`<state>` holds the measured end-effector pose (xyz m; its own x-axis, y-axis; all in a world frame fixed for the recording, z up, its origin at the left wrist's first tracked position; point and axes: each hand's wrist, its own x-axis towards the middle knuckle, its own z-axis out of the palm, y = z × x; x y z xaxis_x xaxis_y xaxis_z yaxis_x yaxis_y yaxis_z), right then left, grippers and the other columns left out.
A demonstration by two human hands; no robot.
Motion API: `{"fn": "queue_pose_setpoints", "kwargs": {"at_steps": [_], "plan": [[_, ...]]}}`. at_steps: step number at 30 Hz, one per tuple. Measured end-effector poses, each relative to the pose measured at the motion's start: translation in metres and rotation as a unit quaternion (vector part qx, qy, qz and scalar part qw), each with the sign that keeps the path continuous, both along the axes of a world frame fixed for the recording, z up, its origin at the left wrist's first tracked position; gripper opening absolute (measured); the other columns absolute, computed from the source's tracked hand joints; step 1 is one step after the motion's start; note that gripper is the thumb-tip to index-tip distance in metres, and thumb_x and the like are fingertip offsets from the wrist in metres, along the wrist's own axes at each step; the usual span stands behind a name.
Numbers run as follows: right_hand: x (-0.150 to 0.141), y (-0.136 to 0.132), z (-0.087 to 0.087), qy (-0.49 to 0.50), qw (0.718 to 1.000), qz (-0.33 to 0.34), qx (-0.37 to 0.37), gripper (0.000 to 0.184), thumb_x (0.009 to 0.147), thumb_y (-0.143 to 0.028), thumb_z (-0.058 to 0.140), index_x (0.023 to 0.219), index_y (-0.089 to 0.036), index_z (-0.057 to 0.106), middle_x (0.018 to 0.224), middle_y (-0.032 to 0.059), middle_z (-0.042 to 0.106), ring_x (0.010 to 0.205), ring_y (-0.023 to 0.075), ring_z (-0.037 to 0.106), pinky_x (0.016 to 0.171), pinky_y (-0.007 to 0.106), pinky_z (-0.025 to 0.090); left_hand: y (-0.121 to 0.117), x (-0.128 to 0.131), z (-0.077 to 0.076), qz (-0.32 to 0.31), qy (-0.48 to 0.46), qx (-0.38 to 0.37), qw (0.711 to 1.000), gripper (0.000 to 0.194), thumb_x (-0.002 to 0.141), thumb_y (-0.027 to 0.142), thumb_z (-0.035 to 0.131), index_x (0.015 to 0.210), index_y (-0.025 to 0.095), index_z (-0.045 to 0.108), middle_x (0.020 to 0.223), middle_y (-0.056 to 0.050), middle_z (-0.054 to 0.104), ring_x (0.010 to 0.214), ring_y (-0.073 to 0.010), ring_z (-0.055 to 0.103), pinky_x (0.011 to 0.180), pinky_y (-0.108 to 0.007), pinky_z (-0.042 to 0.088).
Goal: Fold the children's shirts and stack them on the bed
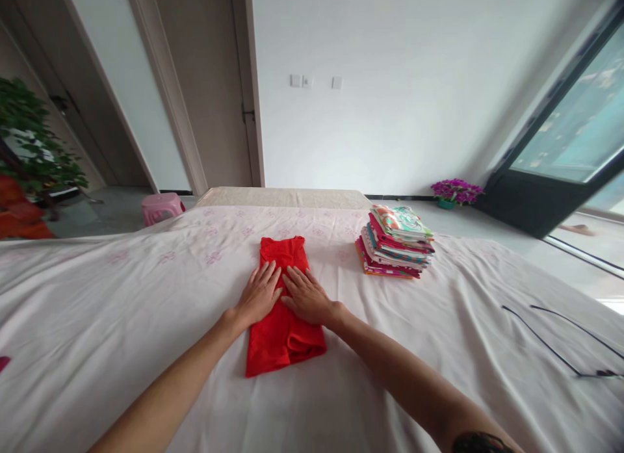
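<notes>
A red garment [287, 339], folded into a long narrow strip, lies on the pale sheet with its neckline end pointing away from me. Its near end is slightly uneven, with a loose fold at the right corner. My left hand [260, 294] rests flat on the garment's left half, fingers stretched out. On the right half, my right hand [307, 296] also lies flat, its fingertips close to those of the left. Neither hand grips the cloth. To the right of the garment stands a stack of folded fabrics [397, 244] in several colours.
A white sheet with pink flowers [195, 303] covers the broad surface. Eyeglasses [560, 349] lie at the right. Beyond the sheet are a pink stool [162, 208], a leafy plant [34, 141] and purple flowers [457, 190] in a green pot. A small magenta item shows at the left edge.
</notes>
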<state>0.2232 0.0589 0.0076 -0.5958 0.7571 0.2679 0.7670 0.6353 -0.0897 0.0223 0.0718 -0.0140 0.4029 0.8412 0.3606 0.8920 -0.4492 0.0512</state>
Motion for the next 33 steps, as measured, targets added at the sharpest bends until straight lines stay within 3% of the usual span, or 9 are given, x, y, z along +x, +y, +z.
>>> {"fn": "queue_pose_setpoints", "kwargs": {"at_steps": [6,13,16,19,23,28,33], "plan": [[0.016,-0.030,-0.004,0.001,0.999,0.033,-0.015,0.064,0.102,-0.050,0.038,0.154,-0.012,0.035,0.161,0.0125,0.028,0.150,0.0255,0.024,0.123,0.045,0.016,-0.037,-0.005,0.003,-0.042,0.014,-0.017,0.999,0.055,0.098,0.036,0.040,0.148,0.013,0.045,0.157,-0.017,0.037,0.148,-0.0306,0.029,0.117,-0.051,0.031],[0.036,-0.063,0.014,0.035,0.993,0.067,-0.093,0.059,0.104,-0.046,0.036,0.156,-0.017,0.031,0.160,0.0095,0.032,0.149,0.0241,0.024,0.122,0.047,0.019,-0.078,-0.020,0.013,-0.101,0.006,-0.019,0.995,0.052,0.099,0.035,0.042,0.150,0.022,0.042,0.158,-0.010,0.038,0.148,-0.0267,0.028,0.118,-0.050,0.031],[0.047,-0.077,0.026,0.090,0.984,0.089,-0.123,0.053,0.104,-0.041,0.035,0.152,-0.018,0.040,0.153,0.0095,0.044,0.145,0.0217,0.035,0.120,0.042,0.027,-0.100,-0.027,0.023,-0.151,0.002,-0.022,0.988,0.045,0.099,0.029,0.043,0.143,0.024,0.051,0.152,-0.006,0.047,0.146,-0.0232,0.033,0.118,-0.045,0.034],[0.066,-0.086,0.033,0.145,0.979,0.083,-0.120,0.042,0.100,-0.028,0.043,0.140,-0.022,0.056,0.136,0.0072,0.062,0.129,0.0198,0.054,0.110,0.035,0.040,-0.121,-0.040,0.033,-0.175,-0.022,-0.019,0.984,0.039,0.097,0.015,0.040,0.129,0.022,0.062,0.140,-0.007,0.058,0.134,-0.0196,0.048,0.112,-0.040,0.043],[0.090,-0.095,0.036,0.120,0.980,0.115,-0.105,0.040,0.093,-0.014,0.047,0.121,-0.028,0.070,0.118,0.0038,0.072,0.110,0.0195,0.065,0.100,0.036,0.047,-0.143,-0.062,0.042,-0.221,-0.040,-0.028,0.974,0.047,0.086,0.000,0.041,0.119,0.024,0.065,0.119,-0.005,0.067,0.112,-0.0174,0.061,0.100,-0.035,0.051],[0.093,-0.097,0.035,0.081,0.981,0.159,-0.072,0.040,0.097,-0.016,0.042,0.127,-0.028,0.067,0.126,0.0040,0.069,0.115,0.0187,0.062,0.101,0.036,0.045,-0.149,-0.076,0.045,-0.264,-0.044,-0.023,0.963,0.039,0.089,0.008,0.052,0.123,0.025,0.063,0.120,-0.004,0.069,0.115,-0.0171,0.061,0.102,-0.033,0.050],[0.076,-0.086,0.031,0.057,0.983,0.168,-0.050,0.038,0.097,-0.020,0.045,0.128,-0.026,0.066,0.126,0.0056,0.069,0.116,0.0192,0.062,0.102,0.036,0.044,-0.137,-0.063,0.042,-0.278,-0.016,-0.008,0.960,0.034,0.090,0.016,0.059,0.122,0.024,0.065,0.124,-0.006,0.069,0.121,-0.0197,0.060,0.105,-0.038,0.048]]}}
